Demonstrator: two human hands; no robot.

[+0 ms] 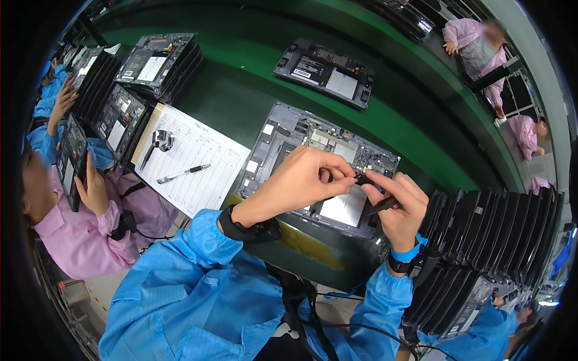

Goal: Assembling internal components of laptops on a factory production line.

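An opened laptop base (259,144) lies on the green bench in front of me, its circuit board and silvery-white panel (343,209) exposed. Above its right half, my left hand (310,174) is closed in a pinch, thumb against forefinger, on a small dark part (363,178). My right hand (403,207) meets it there with thumb and forefinger. Tucked in the right hand's curled fingers is a slim black tool (384,205), its exact kind unclear. The fingers partly hide the small part.
A second opened base (325,72) lies farther back. Left of me are a printed form (198,144), a pen (183,174), a metal-and-black item (162,141) and stacked bases (156,63). Tall stacks of dark bases (487,234) stand at right. A person in pink (90,234) works close by on the left.
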